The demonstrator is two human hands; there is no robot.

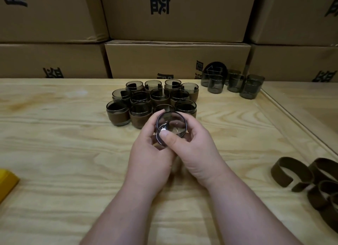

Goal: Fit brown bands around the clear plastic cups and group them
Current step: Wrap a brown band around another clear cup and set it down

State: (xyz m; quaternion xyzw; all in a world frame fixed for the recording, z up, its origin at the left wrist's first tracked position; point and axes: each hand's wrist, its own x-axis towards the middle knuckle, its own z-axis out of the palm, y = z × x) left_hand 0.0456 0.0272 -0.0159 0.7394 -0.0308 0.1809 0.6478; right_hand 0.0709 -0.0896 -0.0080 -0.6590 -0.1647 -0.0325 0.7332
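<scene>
both hands meet over the middle of the pale wooden table (54,138). the left hand (151,153) curls around a clear smoky cup (172,125), fingers wrapped on its far left side, and the right hand (193,149) cups the other side with its thumb pressed against the near rim, where a dark strip of brown band (158,141) shows. the cup's mouth faces the camera.

just beyond the hands stands a tight cluster of banded cups (151,100), almost touching the held cup's far edge. bare tabletop runs wide to the left of the hands and between the forearms and the near edge. to the right, past open wood, loose brown bands (290,173) lie curled near the table's raised border. farther beyond and right of the hands, unbanded cups (236,84) sit against the cardboard boxes (177,60) walling the back.

the cups are smooth and round, the bands matte and flexible, the wood grain streaky. how far the band wraps the held cup is hidden by the fingers. a yellow object (7,180) is cut off at the far left, and the bands at the right edge.
</scene>
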